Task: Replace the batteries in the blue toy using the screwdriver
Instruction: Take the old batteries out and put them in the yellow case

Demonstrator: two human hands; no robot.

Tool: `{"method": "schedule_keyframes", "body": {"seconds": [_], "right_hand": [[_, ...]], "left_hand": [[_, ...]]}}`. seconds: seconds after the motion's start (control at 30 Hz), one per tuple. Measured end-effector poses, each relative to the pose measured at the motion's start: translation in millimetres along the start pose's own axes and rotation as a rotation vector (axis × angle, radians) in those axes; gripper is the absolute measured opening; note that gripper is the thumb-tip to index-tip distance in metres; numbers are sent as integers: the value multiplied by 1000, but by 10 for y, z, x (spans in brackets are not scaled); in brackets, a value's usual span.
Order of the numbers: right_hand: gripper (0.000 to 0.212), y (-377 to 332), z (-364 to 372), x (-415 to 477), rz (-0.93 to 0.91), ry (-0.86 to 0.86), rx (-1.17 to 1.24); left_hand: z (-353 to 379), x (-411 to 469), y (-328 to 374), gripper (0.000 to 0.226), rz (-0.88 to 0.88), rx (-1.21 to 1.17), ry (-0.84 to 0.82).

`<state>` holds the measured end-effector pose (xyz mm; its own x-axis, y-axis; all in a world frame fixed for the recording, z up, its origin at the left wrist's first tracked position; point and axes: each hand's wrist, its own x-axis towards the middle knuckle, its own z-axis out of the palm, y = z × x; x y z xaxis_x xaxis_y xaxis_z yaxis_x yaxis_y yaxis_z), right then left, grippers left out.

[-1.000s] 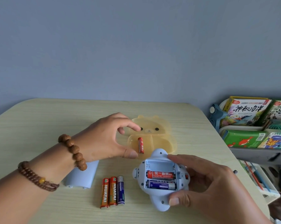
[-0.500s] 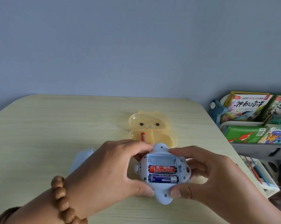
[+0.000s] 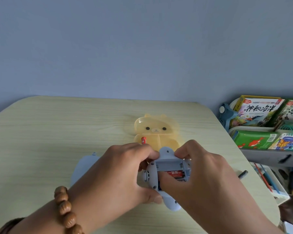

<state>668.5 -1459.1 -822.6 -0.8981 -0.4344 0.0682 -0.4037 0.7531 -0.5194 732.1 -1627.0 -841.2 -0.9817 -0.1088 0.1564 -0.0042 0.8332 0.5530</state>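
Since the earlier frame, the right hand (image 3: 201, 171) is brought over the toy (image 3: 167, 153). It is gripped at its rim by this and the left hand (image 3: 122, 173), on the table (image 3: 58, 132); light, stiff plastic is presumed.

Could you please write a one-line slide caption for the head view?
Left hand and right hand grip the blue toy, battery bay open, red battery visible inside.

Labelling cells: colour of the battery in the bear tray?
The battery is red, head view.
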Motion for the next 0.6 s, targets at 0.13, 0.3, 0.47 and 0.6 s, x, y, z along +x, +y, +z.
{"method": "schedule_keyframes", "body": {"seconds": [0.13, 0.3, 0.47, 0.6], "right_hand": [[47, -24, 31, -20, 4, 8, 8], [37, 0, 25, -21, 7, 35, -12], [45, 12, 11, -39, 27, 19, 32], [54, -5, 15, -45, 24, 8, 19]], "left_hand": [[1, -1, 22, 74, -12, -2, -1], [-11, -13, 34, 73, -35, 0, -14], [-23, -8, 81, 75, -36, 39, -36], [-13, 0, 102, 74, -28, 52, -29]]}}
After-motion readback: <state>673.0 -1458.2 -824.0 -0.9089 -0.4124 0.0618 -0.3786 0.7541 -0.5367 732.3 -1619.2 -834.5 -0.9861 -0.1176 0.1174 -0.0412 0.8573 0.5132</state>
